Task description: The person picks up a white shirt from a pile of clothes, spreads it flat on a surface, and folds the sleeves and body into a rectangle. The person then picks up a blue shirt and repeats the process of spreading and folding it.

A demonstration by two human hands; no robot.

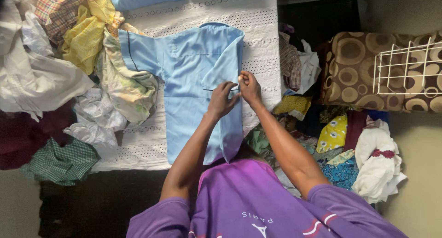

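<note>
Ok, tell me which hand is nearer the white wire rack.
Right. The right hand pinches the folded edge of the light blue shirt, on the side toward the white wire rack; the left hand rests on the shirt, farther away.

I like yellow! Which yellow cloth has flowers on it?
The yellow floral cloth right of the right hand; the yellow cloth in the far-left pile looks plain.

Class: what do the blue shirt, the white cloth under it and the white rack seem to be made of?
Blue shirt: thin woven fabric, likely cotton or a blend; matte, holds sharp folds.
White cloth: eyelet cotton, by its rows of small punched holes.
Rack: coated metal wire, probably; thin rigid white bars in a grid.
</note>
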